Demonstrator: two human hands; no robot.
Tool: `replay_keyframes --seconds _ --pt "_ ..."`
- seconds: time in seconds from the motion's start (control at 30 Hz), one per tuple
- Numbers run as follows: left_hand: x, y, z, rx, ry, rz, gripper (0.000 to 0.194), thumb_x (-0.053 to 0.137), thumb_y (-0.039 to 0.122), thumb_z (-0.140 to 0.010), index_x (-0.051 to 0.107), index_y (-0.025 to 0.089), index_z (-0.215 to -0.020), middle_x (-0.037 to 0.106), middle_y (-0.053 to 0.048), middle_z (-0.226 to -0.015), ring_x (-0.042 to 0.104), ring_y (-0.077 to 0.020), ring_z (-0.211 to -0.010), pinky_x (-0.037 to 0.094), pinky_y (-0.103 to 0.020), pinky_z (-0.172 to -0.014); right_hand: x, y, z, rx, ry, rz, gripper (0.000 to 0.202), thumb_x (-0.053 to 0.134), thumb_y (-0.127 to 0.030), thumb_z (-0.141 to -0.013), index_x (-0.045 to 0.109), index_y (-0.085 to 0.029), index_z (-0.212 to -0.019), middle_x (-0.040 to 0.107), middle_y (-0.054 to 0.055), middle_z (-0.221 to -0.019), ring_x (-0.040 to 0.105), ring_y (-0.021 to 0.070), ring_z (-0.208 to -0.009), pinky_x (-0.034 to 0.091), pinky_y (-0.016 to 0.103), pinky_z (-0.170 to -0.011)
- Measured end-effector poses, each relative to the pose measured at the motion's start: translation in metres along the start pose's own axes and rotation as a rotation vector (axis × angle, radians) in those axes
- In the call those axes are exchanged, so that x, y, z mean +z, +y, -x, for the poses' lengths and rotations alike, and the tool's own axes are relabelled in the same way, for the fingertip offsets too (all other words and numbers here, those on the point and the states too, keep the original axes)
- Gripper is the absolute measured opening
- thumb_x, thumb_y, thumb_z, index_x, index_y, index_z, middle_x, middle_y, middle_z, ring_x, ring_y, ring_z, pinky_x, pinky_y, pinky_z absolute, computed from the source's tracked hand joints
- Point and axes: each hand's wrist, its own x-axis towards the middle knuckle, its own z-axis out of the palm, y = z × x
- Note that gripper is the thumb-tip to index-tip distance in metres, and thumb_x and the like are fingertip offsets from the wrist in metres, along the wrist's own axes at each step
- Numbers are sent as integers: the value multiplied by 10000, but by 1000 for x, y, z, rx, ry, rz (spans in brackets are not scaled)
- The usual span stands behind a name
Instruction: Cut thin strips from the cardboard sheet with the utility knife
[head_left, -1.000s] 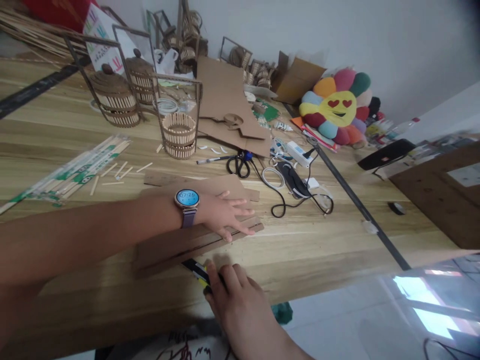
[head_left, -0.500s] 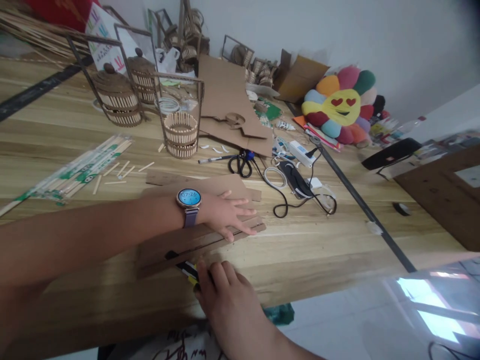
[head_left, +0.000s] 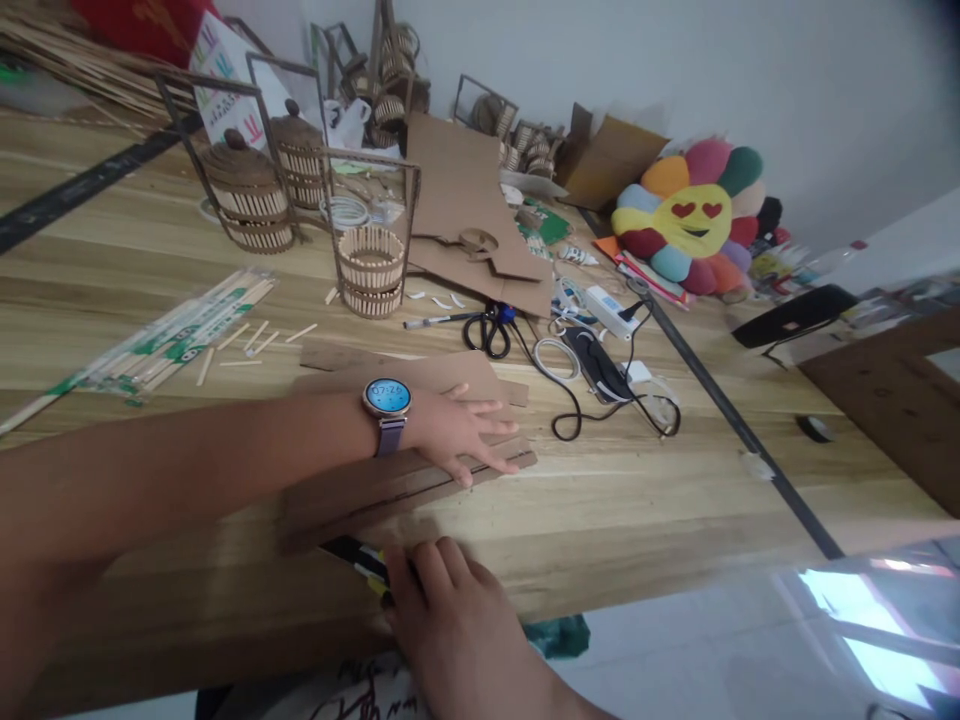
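Cardboard strip point(head_left: 405, 480) lies flat under the splayed left hand point(head_left: 457, 432), long axis running left to right. Just below its near edge, the right hand point(head_left: 442, 600) grips a cutter point(head_left: 360, 562), blade end pointing left.

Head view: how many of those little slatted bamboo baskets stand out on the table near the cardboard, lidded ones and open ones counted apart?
Lidded baskets: 2, one beside the other.
Open basket: 1, nearest the cardboard strip under the left hand.
Total: 3. The blurred pile by the far wall is not counted.
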Motion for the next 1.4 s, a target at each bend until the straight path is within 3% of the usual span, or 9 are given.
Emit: replay_keyframes --seconds 0.27,0.47,0.63,0.77,0.93,1.03,1.13,1.27,1.4 --pt "-2 2 3 9 28 6 569 711 373 -837 503 443 -1363 279 -30 -1589 137 -373 -1476 146 -733 -1071 2 -4 -10 -54 -98 -75 386 713 -318 -839 561 -136 -1144 632 63 -884 591 234 -778 502 340 -548" --pt "1 1 10 44 132 14 539 703 420 -845 529 392 -1354 360 -67 -1558 233 -329 -1462 239 -624 -1108 -26 34 32 -72 -119 -217 438 637 -373 -894 542 -181 -1276 654 54 -957 622 213 -833 551 314 -661" --pt "6 5 20 103 287 -52 396 675 391 -876 637 227 -1235 571 -140 -1383 513 -288 -1273 370 -421 -1072 -38 95 90 322 78 -269 383 474 -306 -979 520 -231 -1352 631 90 -1035 655 193 -886 567 275 -720" --pt "13 29 34 -82 329 -227 236 580 355 -931 705 157 -897 707 -122 -959 622 -276 -910 474 -375 -809 -23 152 109 614 284 24 407 462 -407 -968 583 -209 -1303 616 119 -1004 621 262 -911 548 383 -760" --pt "34 59 45 -314 241 -288 156 616 268 -874 688 138 -921 705 -118 -868 632 -291 -787 418 -345 -604 0 187 97 701 203 111 424 425 -384 -975 585 -150 -1291 627 153 -1008 585 296 -926 513 440 -791" --pt "36 66 48 -371 212 -236 173 524 189 -875 692 147 -863 713 -109 -826 643 -271 -734 373 -329 -566 5 178 85 707 257 201 443 454 -395 -963 583 -114 -1280 627 194 -1074 565 329 -971 489 483 -806" --pt "18 69 53 -493 241 -120 196 524 244 -849 682 155 -774 714 -98 -777 640 -256 -687 325 -311 -530 1 153 72 635 407 113 380 469 -382 -961 637 -137 -1198 648 179 -1056 572 320 -980 478 487 -832" --pt "-12 76 51 -610 410 212 220 573 336 -819 622 190 -662 659 -8 -632 583 -181 -583 288 -270 -498 -12 110 44 525 436 -503 273 511 -363 -955 640 -203 -1134 688 99 -992 634 233 -930 516 383 -828" --pt "-15 81 29 -480 643 517 230 604 388 -807 593 201 -673 638 38 -604 572 -141 -548 351 -236 -489 -21 75 9 433 340 -1104 316 547 -435 -916 556 -202 -1130 689 43 -907 658 190 -807 547 315 -740"
